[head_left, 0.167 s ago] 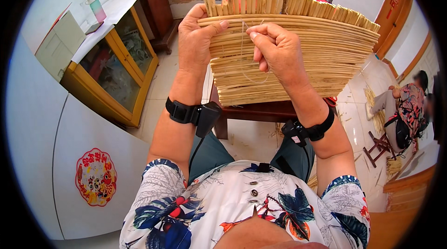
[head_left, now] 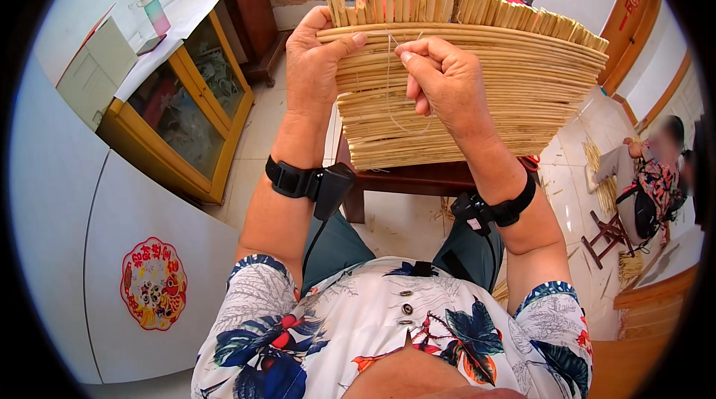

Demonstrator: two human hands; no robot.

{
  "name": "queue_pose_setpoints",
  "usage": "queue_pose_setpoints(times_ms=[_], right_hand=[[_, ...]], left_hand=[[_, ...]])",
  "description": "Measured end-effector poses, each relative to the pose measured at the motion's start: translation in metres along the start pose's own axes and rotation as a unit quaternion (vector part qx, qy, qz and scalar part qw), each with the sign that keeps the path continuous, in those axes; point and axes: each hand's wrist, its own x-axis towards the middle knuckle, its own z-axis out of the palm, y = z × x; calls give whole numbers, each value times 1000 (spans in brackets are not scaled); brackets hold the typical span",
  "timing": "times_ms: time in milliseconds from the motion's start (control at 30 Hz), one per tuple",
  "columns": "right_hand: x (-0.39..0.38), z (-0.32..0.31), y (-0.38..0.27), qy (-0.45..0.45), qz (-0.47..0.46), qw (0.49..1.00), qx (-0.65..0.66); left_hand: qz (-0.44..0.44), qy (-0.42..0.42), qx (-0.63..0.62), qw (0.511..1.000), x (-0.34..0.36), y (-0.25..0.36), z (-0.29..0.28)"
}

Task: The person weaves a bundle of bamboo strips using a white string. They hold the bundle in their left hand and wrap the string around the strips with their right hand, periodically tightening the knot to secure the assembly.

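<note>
A mat of straw-coloured stalks (head_left: pixel 477 93) is held up before me, its long stalks lying crosswise and a row of short stalk ends sticking up along the far edge. My left hand (head_left: pixel 312 60) is closed on the mat's far left corner, thumb on the front, fingers mostly behind. My right hand (head_left: pixel 447 78) is pinched in front of the mat, close to its far left part. From its fingertips a thin pale thread (head_left: pixel 388 78) runs to the top stalks and hangs in a loop below. Whether a needle is in the pinch is too small to tell.
Below the mat stands a dark wooden table (head_left: pixel 403 179). A glass-fronted cabinet (head_left: pixel 186 93) with a cup on top is at the left, beside a pale cabinet (head_left: pixel 160 212). At the right, a person (head_left: pixel 656 183) sits near a folding stool (head_left: pixel 608 239), with loose stalks on the floor.
</note>
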Motion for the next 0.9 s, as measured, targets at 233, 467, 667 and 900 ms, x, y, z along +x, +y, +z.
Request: queue_pose_setpoints(times_ms=[233,467,667,900], right_hand=[[-1,1,0,2,-4,1000,4],[-3,2,-4,16,-22,999,-17],[-8,1,-18,0,-8,1000,-5],[-41,-11,-16,12,33,999,20]], left_hand=[[5,-3,-2,1000,0,1,0],[9,2,9,1000,-6,4,3],[55,17,25,998,-11,7,8],[141,9,173,975,-41,16,19]])
